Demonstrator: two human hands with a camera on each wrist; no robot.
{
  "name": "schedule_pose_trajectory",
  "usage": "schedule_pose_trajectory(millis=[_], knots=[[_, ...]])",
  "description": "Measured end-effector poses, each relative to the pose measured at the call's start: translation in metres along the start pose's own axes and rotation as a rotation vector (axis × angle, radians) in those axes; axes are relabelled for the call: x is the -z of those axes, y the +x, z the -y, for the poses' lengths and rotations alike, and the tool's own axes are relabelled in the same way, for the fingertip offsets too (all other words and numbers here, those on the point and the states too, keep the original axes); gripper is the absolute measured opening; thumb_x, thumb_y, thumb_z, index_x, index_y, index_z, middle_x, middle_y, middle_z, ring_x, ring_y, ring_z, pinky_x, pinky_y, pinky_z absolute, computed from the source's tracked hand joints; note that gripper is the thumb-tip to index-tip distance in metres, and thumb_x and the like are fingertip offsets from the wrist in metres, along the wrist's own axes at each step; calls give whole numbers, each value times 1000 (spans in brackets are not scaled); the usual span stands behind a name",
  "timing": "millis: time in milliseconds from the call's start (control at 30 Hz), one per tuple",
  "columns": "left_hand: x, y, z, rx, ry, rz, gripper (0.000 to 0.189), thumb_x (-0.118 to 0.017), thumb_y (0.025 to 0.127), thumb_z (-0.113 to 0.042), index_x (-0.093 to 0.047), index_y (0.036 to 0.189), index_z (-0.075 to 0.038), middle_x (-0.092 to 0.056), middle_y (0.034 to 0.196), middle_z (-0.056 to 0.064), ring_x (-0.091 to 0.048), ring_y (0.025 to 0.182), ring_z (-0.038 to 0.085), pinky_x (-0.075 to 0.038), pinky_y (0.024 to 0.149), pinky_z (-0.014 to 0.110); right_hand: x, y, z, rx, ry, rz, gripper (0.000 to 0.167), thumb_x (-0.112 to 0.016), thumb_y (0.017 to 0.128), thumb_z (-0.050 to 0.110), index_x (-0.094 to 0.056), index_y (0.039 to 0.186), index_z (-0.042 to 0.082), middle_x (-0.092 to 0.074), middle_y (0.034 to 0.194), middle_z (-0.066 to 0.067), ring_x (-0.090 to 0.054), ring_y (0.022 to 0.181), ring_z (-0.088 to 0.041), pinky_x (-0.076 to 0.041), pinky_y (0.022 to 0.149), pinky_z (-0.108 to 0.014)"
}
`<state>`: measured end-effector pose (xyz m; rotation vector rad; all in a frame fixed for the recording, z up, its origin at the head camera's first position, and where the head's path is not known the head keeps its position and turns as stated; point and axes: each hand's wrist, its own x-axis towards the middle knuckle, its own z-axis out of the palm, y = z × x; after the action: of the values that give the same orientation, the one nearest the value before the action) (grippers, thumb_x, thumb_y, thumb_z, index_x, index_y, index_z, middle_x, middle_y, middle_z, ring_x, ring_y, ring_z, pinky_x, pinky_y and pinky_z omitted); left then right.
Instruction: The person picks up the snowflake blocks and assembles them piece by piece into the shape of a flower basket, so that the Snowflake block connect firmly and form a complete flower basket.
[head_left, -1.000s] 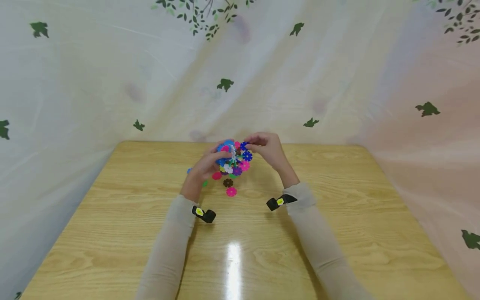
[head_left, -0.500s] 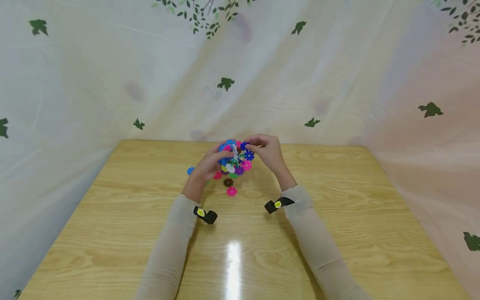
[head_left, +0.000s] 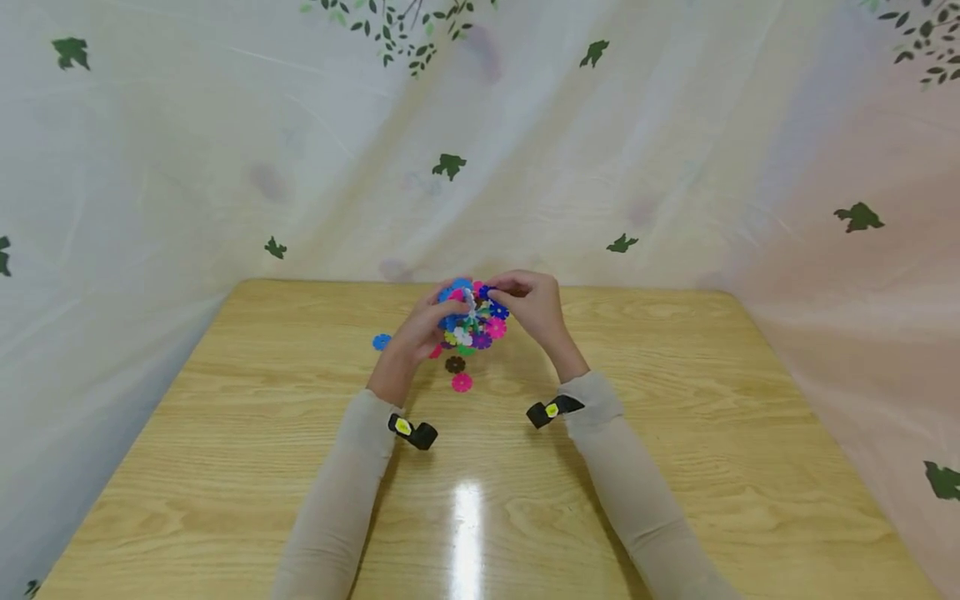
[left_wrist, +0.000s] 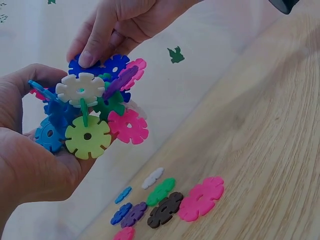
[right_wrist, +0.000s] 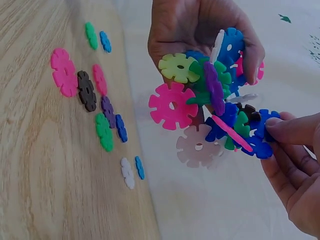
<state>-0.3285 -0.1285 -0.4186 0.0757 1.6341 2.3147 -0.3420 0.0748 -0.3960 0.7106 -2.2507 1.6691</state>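
A many-coloured cluster of interlocking notched plastic discs (head_left: 472,317) is held up above the far part of the table. My left hand (head_left: 420,327) grips its left side, thumb over the blue discs (left_wrist: 50,135). On the opposite side, my right hand (head_left: 536,308) pinches a dark blue disc (right_wrist: 261,124) between thumb and fingers, at the cluster's edge. Lime (left_wrist: 87,137), white (left_wrist: 80,90), pink (right_wrist: 173,106) and purple (right_wrist: 214,88) discs stick out at different angles. Whether the pinched disc is fully slotted in cannot be told.
Several loose discs lie on the wooden table (head_left: 675,433) beneath the hands, among them a pink disc (left_wrist: 201,199), a brown disc (left_wrist: 165,210) and a green disc (right_wrist: 104,132). A blue disc (head_left: 382,342) lies left of the left wrist. A patterned cloth (head_left: 525,150) hangs behind.
The left hand and cluster have shifted slightly right, uncovering more of the loose blue disc. The right wrist has moved slightly left; its pinch on the dark blue disc continues.
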Motion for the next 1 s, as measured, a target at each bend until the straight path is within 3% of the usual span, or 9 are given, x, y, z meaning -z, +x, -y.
schedule_pose_trajectory(millis=[200,367,533,700,867,1000], knots=[[0,0,-3,13,0,-4,58,-61,97,-6,-46,152,-17,-60,122,2,-63,101,16,-60,75,27,1,1,1,-27,2,-19,11,-77,89,3,-79,99,-2,-76,93,-21,-70,77,-9,-57,74,-19],[2,-2,-5,26,-31,1,56,-56,103,-18,-41,156,-18,-60,121,1,-66,96,13,-60,75,26,-1,2,-1,-59,16,-71,12,-78,89,4,-78,99,-3,-75,95,-25,-69,77,-11,-55,75,-19],[3,-4,-2,20,-104,13,52,-49,106,-27,-40,156,-20,-59,121,-3,-65,98,13,-50,92,35,-5,1,2,-86,12,-133,16,-79,88,4,-77,101,-5,-74,98,-28,-69,82,-21,-53,75,-15],[2,-5,2,-34,-155,38,52,-46,105,-20,-40,157,-23,-55,129,-2,-56,114,17,-40,101,45,-9,-1,5,-98,47,-200,17,-78,89,3,-76,102,-8,-73,98,-29,-66,80,-16,-51,69,-13],[-2,-2,5,-101,-107,29,64,-54,99,-3,-39,156,-26,-47,147,5,-49,126,23,-46,97,41,-12,-3,5,-90,59,-272,14,-78,88,1,-77,99,-7,-74,95,-27,-63,75,-3,-52,69,-13],[-3,-2,5,-106,-102,-7,66,-58,97,0,-43,154,-28,-44,153,7,-48,132,25,-47,102,42,-13,-3,4,-89,66,-270,13,-77,88,-1,-75,98,-8,-73,93,-28,-62,74,-5,-53,67,-13]])
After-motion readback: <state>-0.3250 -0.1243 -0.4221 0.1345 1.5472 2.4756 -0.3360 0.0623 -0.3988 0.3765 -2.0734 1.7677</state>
